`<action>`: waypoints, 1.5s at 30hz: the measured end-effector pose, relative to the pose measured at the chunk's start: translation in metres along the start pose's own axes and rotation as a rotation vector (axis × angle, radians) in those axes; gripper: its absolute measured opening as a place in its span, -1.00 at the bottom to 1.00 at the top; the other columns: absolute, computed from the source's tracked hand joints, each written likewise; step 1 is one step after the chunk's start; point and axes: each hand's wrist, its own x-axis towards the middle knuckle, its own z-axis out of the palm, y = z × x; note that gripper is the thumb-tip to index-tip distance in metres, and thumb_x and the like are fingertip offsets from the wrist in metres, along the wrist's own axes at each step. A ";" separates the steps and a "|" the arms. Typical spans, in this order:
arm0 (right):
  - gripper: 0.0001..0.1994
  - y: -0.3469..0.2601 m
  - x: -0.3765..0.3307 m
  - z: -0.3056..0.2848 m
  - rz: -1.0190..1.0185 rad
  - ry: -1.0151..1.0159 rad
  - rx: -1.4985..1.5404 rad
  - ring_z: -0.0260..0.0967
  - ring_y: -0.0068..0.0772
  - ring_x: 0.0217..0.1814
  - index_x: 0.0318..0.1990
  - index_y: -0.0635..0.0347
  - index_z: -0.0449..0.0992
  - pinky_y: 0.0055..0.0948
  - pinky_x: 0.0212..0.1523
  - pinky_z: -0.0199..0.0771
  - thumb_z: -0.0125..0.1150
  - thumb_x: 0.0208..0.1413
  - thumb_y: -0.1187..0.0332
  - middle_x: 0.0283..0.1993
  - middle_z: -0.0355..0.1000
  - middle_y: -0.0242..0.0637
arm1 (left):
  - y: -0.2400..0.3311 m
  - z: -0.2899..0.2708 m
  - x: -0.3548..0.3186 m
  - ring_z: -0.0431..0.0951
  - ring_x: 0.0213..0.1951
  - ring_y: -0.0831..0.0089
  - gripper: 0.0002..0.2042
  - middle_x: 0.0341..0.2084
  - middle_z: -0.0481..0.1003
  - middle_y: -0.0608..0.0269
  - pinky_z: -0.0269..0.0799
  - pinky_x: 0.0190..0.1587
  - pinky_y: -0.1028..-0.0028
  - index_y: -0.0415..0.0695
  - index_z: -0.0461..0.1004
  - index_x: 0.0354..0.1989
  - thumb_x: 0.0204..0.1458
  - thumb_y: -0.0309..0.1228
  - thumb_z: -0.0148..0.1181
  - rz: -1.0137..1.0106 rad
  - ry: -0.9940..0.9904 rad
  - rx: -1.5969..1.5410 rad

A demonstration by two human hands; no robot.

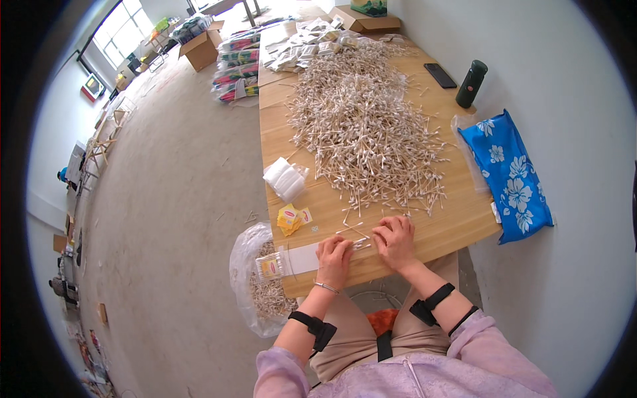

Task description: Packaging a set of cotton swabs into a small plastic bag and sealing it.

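A large heap of cotton swabs point(365, 126) covers the middle of the wooden table. At the table's near edge my left hand point(334, 260) is closed, fingers curled over a few cotton swabs point(360, 244) whose white tips stick out to its right. Just right of them my right hand point(395, 243) rests with bent fingers drawn together at the heap's near edge; what they grip is hidden. Left of my left hand lies a white strip point(302, 259), and beside it a clear pack of swabs point(269, 266) with a yellow label at the table's corner.
Yellow cards point(290, 219) and folded clear bags point(285, 179) lie along the left edge. A plastic bag of swabs point(272, 298) hangs or stands below the corner. On the right are a phone point(440, 75), a dark bottle point(472, 84) and a blue flowered package point(511, 176) near the wall.
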 end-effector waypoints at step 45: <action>-0.83 -0.021 0.023 0.026 0.017 -0.138 0.337 0.37 -0.17 -0.20 -0.26 0.13 0.52 -0.23 -0.12 0.36 0.14 -0.05 0.52 -0.33 0.49 -0.29 | 0.010 -0.007 0.006 0.25 0.16 -0.04 -0.43 0.04 0.32 -0.02 0.14 0.26 0.12 -0.18 0.32 0.12 -0.16 -0.55 0.30 -0.030 0.120 -0.150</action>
